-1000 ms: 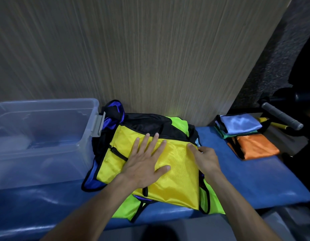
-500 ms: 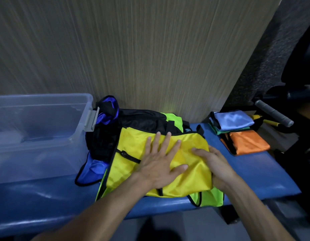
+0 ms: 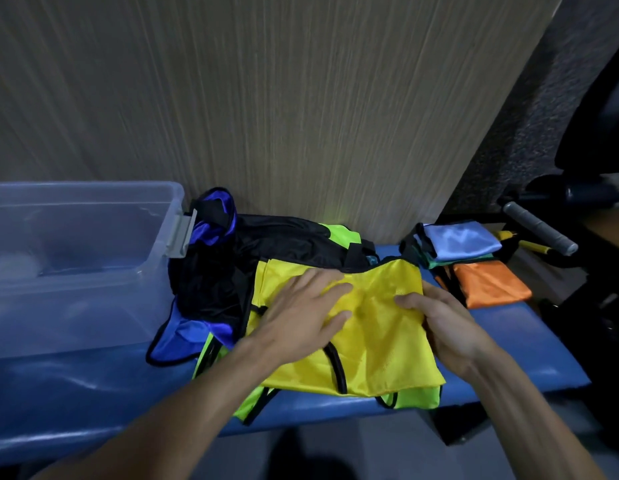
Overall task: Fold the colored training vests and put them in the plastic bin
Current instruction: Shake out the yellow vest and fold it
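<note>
The clear plastic bin [image 3: 83, 258] stands at the left end of the blue padded bench [image 3: 530, 344], its grey latch [image 3: 181, 233] facing the vest pile; through its translucent walls the interior reads as bluish and hazy, with a pale shape low at the left that cannot be identified, and no folded vest can be made out inside. The yellow vest [image 3: 381, 327] lies on top of the pile at the middle of the bench, overlying a lime-green vest [image 3: 415, 398], a black vest [image 3: 211, 282] and a blue vest [image 3: 183, 337]. The left hand [image 3: 301, 313] lies flat on the yellow fabric with fingers spread and straight, pressing it down. The right hand [image 3: 443, 320] rests at the vest's right edge; its thumb lies on top of the fabric, but the fingers are hidden by the cloth and the back of the hand, so whether they pinch the edge cannot be told. To the right, apart from the pile, sits a folded stack: a light blue vest [image 3: 460, 240] over a green one, with an orange vest [image 3: 488, 282] just beside it. The bin's left side is cut off by the frame. Behind the bench rises a wood-grain panel [image 3: 301, 98]; at far right are a grey grip-taped bar [image 3: 540, 233] and dark equipment, poorly lit.
</note>
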A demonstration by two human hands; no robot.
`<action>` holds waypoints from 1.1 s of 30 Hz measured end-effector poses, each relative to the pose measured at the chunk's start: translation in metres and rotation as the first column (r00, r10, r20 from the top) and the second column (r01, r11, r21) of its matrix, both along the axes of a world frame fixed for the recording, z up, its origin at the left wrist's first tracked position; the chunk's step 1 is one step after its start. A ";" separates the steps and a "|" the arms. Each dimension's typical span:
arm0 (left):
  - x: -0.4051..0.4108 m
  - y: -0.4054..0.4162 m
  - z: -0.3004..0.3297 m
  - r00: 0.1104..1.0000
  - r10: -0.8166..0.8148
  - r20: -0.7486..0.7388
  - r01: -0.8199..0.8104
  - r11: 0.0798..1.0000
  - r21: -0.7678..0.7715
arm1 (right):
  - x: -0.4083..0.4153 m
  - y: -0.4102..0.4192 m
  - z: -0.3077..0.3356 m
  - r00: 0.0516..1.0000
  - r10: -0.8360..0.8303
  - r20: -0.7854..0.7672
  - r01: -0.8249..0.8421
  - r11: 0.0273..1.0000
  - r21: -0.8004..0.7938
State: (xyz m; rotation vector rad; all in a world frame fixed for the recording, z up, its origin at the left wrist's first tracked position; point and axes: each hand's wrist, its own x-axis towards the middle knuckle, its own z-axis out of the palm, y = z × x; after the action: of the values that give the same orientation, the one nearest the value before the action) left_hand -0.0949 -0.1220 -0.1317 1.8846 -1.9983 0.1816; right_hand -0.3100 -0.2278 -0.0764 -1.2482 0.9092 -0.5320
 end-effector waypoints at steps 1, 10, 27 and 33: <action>0.010 0.004 0.005 0.999 0.007 -0.049 -0.011 0.998 -0.062 | 0.006 0.004 0.002 1.000 0.002 0.014 -0.001 1.000 -0.026; 0.053 0.023 0.045 0.246 0.200 -0.948 -0.038 0.980 0.196 | 0.134 0.060 -0.005 0.963 0.125 -0.238 -0.228 0.849 -0.477; 0.065 0.027 0.025 0.750 0.363 -0.552 -0.348 0.927 0.138 | 0.044 0.086 -0.077 0.785 -0.116 -0.609 -0.614 -0.014 -0.789; 0.056 0.039 0.028 0.878 0.441 -0.185 -0.445 0.895 0.025 | 0.043 0.095 -0.093 0.841 -0.148 -0.520 -0.539 -0.154 -0.828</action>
State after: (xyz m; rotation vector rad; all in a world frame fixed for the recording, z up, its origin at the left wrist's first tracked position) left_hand -0.0388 -0.0829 -0.1034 2.2330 -1.4137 0.1379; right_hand -0.2671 -0.1325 -0.1696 -3.1446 0.4531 -0.6723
